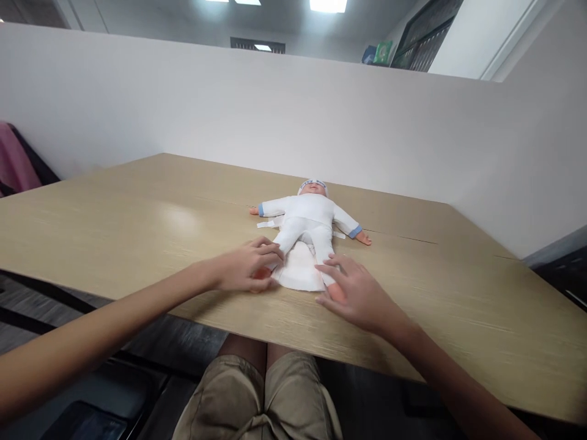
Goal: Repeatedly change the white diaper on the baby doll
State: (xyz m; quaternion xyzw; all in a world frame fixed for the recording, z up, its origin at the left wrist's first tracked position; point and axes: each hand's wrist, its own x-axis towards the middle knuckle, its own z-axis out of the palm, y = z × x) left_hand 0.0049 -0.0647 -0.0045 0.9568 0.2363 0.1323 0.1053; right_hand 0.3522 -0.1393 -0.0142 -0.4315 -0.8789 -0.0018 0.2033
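Observation:
A baby doll (308,215) in a white suit with blue cuffs lies on its back on the wooden table (137,226), head away from me. A white diaper (299,269) is spread under its legs. My left hand (245,267) is wrapped round the doll's left-side foot. My right hand (358,292) closes over the doll's other foot, with a bit of orange foot showing under the fingers.
A white partition wall (229,116) stands behind the table. A pink cloth (16,162) hangs at the far left. My knees in khaki shorts (257,397) show below the table's near edge. Dark floor lies beneath.

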